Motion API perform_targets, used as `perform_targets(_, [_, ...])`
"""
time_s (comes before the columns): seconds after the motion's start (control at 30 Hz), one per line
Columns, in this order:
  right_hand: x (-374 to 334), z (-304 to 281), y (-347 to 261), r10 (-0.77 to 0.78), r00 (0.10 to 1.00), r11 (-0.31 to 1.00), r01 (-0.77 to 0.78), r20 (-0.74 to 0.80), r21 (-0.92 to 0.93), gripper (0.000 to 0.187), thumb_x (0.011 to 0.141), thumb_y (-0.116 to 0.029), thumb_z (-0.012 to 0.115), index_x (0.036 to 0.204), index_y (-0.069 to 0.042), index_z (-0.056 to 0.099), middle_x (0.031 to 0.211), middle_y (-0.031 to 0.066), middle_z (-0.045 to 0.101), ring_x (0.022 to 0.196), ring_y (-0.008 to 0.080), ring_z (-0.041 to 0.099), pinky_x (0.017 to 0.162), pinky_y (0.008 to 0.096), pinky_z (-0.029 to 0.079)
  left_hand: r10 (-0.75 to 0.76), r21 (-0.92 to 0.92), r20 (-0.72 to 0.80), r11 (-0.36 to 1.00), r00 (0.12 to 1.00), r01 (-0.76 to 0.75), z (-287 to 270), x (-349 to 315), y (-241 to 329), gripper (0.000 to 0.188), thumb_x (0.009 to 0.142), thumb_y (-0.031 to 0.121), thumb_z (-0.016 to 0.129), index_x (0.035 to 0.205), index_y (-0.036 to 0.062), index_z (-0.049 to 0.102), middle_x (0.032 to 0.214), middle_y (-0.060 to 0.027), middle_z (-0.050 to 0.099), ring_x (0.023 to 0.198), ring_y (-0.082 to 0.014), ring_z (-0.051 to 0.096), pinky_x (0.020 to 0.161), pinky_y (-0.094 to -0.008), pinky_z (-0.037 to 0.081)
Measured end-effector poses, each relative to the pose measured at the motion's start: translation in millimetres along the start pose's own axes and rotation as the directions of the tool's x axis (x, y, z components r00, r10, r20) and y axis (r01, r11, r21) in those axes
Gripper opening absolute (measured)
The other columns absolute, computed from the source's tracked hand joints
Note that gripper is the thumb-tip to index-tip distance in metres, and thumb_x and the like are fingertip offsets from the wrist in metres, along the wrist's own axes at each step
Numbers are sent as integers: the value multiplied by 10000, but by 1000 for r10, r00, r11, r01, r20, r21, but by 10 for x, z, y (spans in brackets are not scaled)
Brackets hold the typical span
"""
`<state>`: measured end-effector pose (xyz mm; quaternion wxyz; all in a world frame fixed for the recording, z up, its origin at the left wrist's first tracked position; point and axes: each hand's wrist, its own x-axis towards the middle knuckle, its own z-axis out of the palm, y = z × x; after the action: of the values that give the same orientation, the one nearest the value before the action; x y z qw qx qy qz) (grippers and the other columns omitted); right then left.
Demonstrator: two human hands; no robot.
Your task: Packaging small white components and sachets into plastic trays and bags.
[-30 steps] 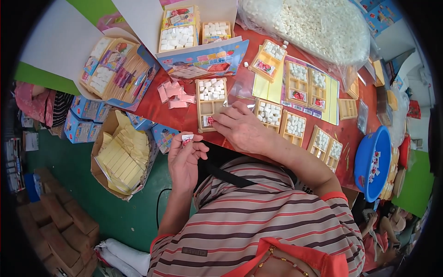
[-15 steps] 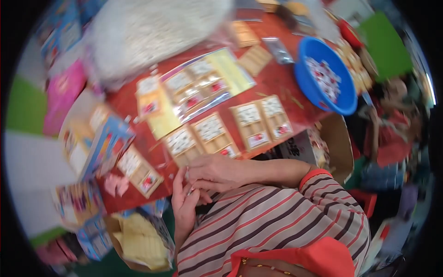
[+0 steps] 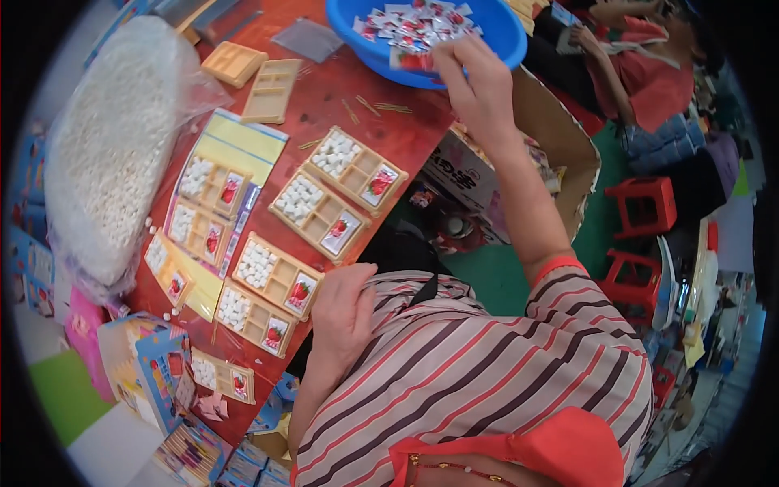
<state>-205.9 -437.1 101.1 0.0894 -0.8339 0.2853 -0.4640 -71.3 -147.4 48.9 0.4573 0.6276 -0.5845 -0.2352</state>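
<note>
My right hand reaches over the near rim of a blue basin at the top. Its fingers are closed on a small red-and-white sachet. Many similar sachets lie in the basin. At the table's near edge, my left hand has loosely bent fingers; no object shows in it. Beside it are two tan compartment trays, an upper one and a lower one, each with white pellets and a strawberry-printed sachet. Two like trays, a nearer one and a farther one, lie farther right.
A large clear bag of white pellets fills the table's left side. More filled trays lie on a yellow printed sheet. Two unfilled trays sit behind. A cardboard box and red stools stand right; another person sits beyond.
My hands were together at the table edge. My right hand has moved up and right to the basin and taken hold of a sachet; my left stays near the edge. The view has turned right.
</note>
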Motion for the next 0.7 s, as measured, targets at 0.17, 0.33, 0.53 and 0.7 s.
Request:
perform_targets(0.17, [-118,-96,419,-141,977,918,69,-158,-391,138,881,-25,589,1011,-14,634,957,99,613,841,224,635,725,336,482,87,162,159,980,983,-113,259,141,-99,271,805,-11,612,1075,-2,623,1059,-170,617,984,-342,589,865,-412,479])
perform_targets(0.33, [-868,-194,-20,183,980,936,-198,80,291,70,887,-41,599,932,11,613,880,83,595,793,180,583,713,298,458,86,202,180,972,980,-122,300,178,-173,273,811,-26,602,1083,-4,616,1091,-184,611,1001,-353,587,870,-412,479])
perform_targets(0.53, [-2353,223,-6,453,694,737,-645,559,203,163,880,-141,583,842,17,605,798,150,582,736,278,614,662,363,480,69,180,191,978,979,-104,272,181,-207,271,824,-29,591,1094,-6,606,1128,-196,605,1037,-365,578,890,-411,470])
perform_targets(0.7, [-3528,397,306,737,45,148,-984,675,-96,250,886,-237,581,854,7,625,759,79,604,747,187,598,661,337,481,83,168,213,978,974,-120,249,169,-279,278,824,-28,591,1101,-8,603,1139,-193,602,1059,-367,564,915,-412,455])
